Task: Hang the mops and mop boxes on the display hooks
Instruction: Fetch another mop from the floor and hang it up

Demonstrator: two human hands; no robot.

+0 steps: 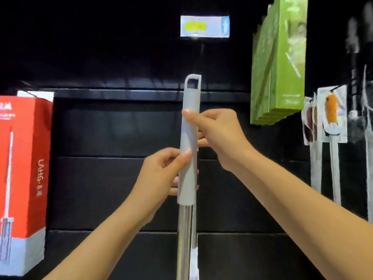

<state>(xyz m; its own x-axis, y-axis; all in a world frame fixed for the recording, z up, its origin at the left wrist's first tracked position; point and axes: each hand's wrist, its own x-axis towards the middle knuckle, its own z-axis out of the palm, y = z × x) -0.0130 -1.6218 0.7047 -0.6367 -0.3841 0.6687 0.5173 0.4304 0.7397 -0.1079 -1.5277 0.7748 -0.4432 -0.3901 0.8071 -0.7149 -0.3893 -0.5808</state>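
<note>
Grey plastic makes a long sleeve [189, 136] at the top of the mop [187, 178], and I hold that mop straight up in front of me, right in the middle of what I see. At the very top of the sleeve, at twelve o'clock, is a loop [193, 75] with a hole in it. Under the sleeve, at six o'clock, a shiny metal pole [184, 239] runs down out of sight. My left hand [161, 174] grips the low part of the sleeve from nine o'clock, with the thumb on the front and the fingers curled round the back. My right hand [218, 136] grips higher up from three o'clock, its thumb tip pressed on the front and its fingers wrapped behind. Up at twelve o'clock from the loop, well apart from it, a thin hook [201, 49] sticks out of the black wall [121, 128] with a pale price tag [204, 26] on its end. The loop is below the hook and does not touch it. At nine o'clock a red box [24, 168] with a mop picture hangs on the wall. At two o'clock hangs a row of green boxes [282, 63]. At three o'clock hang some clear packs [332, 116], and one has something orange in it.
</note>
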